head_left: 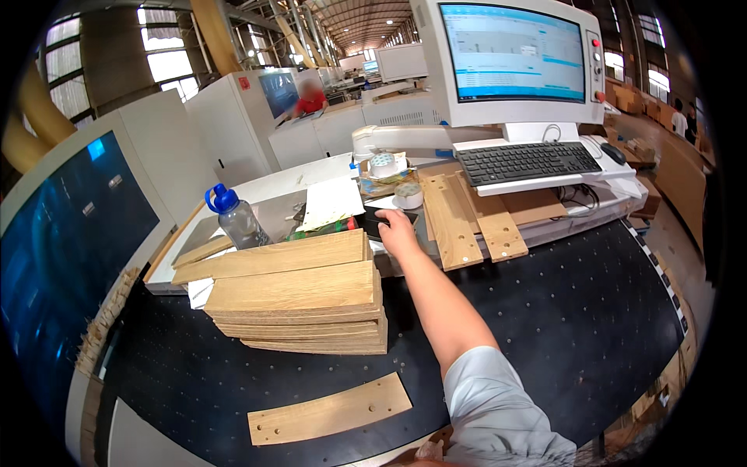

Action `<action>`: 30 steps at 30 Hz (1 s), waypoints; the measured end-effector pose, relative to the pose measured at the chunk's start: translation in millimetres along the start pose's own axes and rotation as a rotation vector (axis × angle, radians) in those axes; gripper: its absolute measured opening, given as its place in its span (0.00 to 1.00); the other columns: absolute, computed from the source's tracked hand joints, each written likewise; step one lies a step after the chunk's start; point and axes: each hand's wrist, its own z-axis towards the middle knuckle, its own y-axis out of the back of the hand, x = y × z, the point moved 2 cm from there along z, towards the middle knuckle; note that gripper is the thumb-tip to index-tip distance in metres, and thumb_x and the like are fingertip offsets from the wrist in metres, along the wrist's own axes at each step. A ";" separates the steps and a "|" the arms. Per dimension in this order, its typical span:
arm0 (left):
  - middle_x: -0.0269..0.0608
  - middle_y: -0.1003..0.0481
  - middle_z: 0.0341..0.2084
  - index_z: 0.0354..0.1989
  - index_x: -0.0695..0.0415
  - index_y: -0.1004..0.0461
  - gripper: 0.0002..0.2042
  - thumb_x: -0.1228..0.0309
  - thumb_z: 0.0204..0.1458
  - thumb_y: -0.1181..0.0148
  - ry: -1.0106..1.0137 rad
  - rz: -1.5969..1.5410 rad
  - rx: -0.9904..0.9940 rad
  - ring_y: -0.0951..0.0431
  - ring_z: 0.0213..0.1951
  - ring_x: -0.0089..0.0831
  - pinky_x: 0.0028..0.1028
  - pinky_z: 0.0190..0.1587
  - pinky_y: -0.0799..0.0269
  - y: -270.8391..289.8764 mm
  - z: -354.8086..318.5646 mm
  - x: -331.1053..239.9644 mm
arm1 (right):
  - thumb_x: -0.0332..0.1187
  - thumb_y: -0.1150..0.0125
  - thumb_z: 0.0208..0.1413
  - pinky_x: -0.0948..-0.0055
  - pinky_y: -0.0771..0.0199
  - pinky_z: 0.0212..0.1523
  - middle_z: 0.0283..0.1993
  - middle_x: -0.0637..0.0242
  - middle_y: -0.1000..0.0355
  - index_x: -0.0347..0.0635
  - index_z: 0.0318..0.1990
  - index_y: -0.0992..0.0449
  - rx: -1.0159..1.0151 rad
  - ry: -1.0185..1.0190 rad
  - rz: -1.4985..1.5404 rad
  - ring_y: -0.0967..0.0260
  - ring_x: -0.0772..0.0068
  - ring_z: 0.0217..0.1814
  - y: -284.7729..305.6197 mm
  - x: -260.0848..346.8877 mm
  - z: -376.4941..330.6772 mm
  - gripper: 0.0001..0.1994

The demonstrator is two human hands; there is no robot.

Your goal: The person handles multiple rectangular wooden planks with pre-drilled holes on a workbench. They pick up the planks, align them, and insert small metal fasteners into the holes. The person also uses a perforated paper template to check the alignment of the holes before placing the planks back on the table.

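Observation:
My right hand (398,233) reaches forward over the far edge of the black table, its arm in a pale grey sleeve. Its fingers are partly stretched and touch a flat black device (376,226), perhaps a phone; the hand hides part of it. To the left of my forearm stands a stack of wooden boards (296,289), with longer boards on top. Closer to me, a single wooden board (330,410) with drilled holes lies flat on the dark table (537,327). My left hand does not show.
A water bottle (240,221) with a blue lid stands behind the stack, near papers (332,204) and tape rolls (408,195). Drilled boards (453,226) lie right of my hand, below a keyboard (529,162) and monitor (513,53). A person in red (311,103) sits farther back.

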 end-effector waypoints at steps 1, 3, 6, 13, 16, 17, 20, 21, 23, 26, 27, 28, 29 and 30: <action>0.49 0.26 0.36 0.45 0.64 0.31 0.17 0.69 0.50 0.39 0.015 -0.025 0.017 0.25 0.35 0.40 0.34 0.39 0.26 -13.2 -3.9 1.4 | 0.24 0.44 0.45 0.63 0.39 0.59 0.51 0.59 0.31 0.48 0.40 0.22 0.105 0.020 -0.140 0.39 0.55 0.58 7.1 1.4 14.1 0.13; 0.49 0.26 0.36 0.45 0.64 0.31 0.17 0.69 0.50 0.40 0.050 -0.021 0.009 0.25 0.35 0.40 0.34 0.40 0.26 -7.9 -10.1 10.3 | 0.24 0.44 0.46 0.62 0.44 0.63 0.60 0.59 0.36 0.52 0.38 0.20 0.291 0.050 -0.384 0.48 0.56 0.67 -10.7 1.5 32.2 0.13; 0.49 0.26 0.37 0.46 0.64 0.31 0.17 0.69 0.50 0.40 0.069 -0.024 0.012 0.25 0.36 0.40 0.34 0.40 0.27 -0.5 -12.6 17.6 | 0.30 0.48 0.53 0.55 0.59 0.70 0.70 0.67 0.51 0.54 0.41 0.21 0.513 0.066 -0.677 0.64 0.60 0.74 -25.7 4.3 33.7 0.11; 0.49 0.27 0.38 0.47 0.64 0.32 0.17 0.69 0.50 0.41 0.109 -0.057 0.017 0.25 0.37 0.40 0.34 0.41 0.27 -1.2 -14.5 28.1 | 0.34 0.55 0.58 0.46 0.67 0.70 0.72 0.74 0.57 0.49 0.63 0.40 0.719 0.050 -0.875 0.71 0.67 0.76 -42.6 -1.5 33.6 0.23; 0.49 0.27 0.38 0.47 0.64 0.33 0.17 0.70 0.50 0.42 0.130 -0.063 0.029 0.25 0.37 0.40 0.34 0.41 0.27 -3.3 -16.4 27.7 | 0.32 0.55 0.58 0.45 0.64 0.69 0.71 0.73 0.53 0.48 0.63 0.41 0.612 0.114 -0.834 0.66 0.67 0.75 -39.5 -6.0 33.4 0.23; 0.49 0.27 0.38 0.47 0.64 0.33 0.17 0.70 0.51 0.42 0.139 -0.056 0.027 0.25 0.37 0.40 0.34 0.41 0.27 -1.1 -16.8 28.1 | 0.31 0.55 0.58 0.44 0.63 0.69 0.70 0.72 0.52 0.48 0.63 0.40 0.592 0.142 -0.820 0.65 0.67 0.75 -37.5 -3.4 30.3 0.23; 0.49 0.27 0.38 0.48 0.64 0.33 0.17 0.70 0.51 0.42 0.162 -0.060 0.032 0.25 0.37 0.40 0.34 0.42 0.27 0.8 -18.6 29.3 | 0.29 0.52 0.56 0.43 0.60 0.68 0.69 0.71 0.50 0.46 0.62 0.40 0.523 0.169 -0.755 0.62 0.68 0.74 -13.0 6.2 20.8 0.23; 0.49 0.27 0.39 0.48 0.64 0.33 0.17 0.70 0.51 0.42 0.166 -0.060 0.033 0.25 0.38 0.40 0.34 0.42 0.27 1.7 -19.0 28.9 | 0.28 0.51 0.55 0.43 0.59 0.68 0.68 0.71 0.49 0.45 0.61 0.40 0.498 0.167 -0.728 0.61 0.68 0.74 -0.9 5.9 16.0 0.24; 0.49 0.27 0.39 0.48 0.64 0.33 0.17 0.70 0.51 0.43 0.179 -0.076 0.044 0.25 0.38 0.40 0.34 0.42 0.27 -2.6 -20.4 28.7 | 0.27 0.48 0.53 0.42 0.57 0.67 0.64 0.70 0.43 0.45 0.55 0.33 0.442 0.201 -0.674 0.55 0.67 0.71 22.0 -5.6 8.6 0.20; 0.49 0.27 0.39 0.49 0.64 0.34 0.18 0.70 0.51 0.43 0.188 -0.080 0.055 0.25 0.38 0.40 0.34 0.42 0.27 -7.3 -20.5 26.4 | 0.28 0.45 0.50 0.45 0.54 0.66 0.52 0.68 0.31 0.47 0.48 0.27 0.471 0.179 -0.692 0.44 0.64 0.65 45.8 -8.0 0.0 0.16; 0.49 0.27 0.39 0.49 0.64 0.34 0.18 0.71 0.51 0.43 0.195 -0.077 0.059 0.25 0.38 0.40 0.34 0.42 0.27 -8.3 -22.2 25.7 | 0.27 0.45 0.49 0.47 0.53 0.66 0.51 0.67 0.31 0.48 0.48 0.27 0.446 0.156 -0.679 0.43 0.64 0.65 50.1 -7.5 2.4 0.16; 0.49 0.27 0.40 0.49 0.64 0.34 0.18 0.71 0.51 0.43 0.193 -0.080 0.064 0.25 0.38 0.39 0.34 0.43 0.27 -7.6 -21.3 25.1 | 0.27 0.44 0.48 0.48 0.53 0.67 0.50 0.67 0.30 0.48 0.47 0.27 0.418 0.131 -0.658 0.42 0.63 0.64 50.7 -4.7 4.8 0.17; 0.49 0.27 0.40 0.49 0.64 0.34 0.18 0.71 0.51 0.44 0.192 -0.080 0.064 0.25 0.39 0.39 0.34 0.43 0.27 -7.7 -21.7 23.1 | 0.27 0.43 0.47 0.49 0.53 0.67 0.49 0.66 0.30 0.49 0.47 0.27 0.391 0.107 -0.636 0.42 0.63 0.63 49.3 -0.2 7.0 0.17; 0.49 0.27 0.40 0.49 0.64 0.34 0.18 0.71 0.51 0.44 0.194 -0.081 0.067 0.25 0.39 0.39 0.34 0.43 0.27 -8.2 -21.2 22.8 | 0.26 0.42 0.45 0.52 0.53 0.67 0.53 0.61 0.32 0.50 0.49 0.29 0.318 0.148 -0.566 0.46 0.62 0.66 45.1 7.9 8.1 0.20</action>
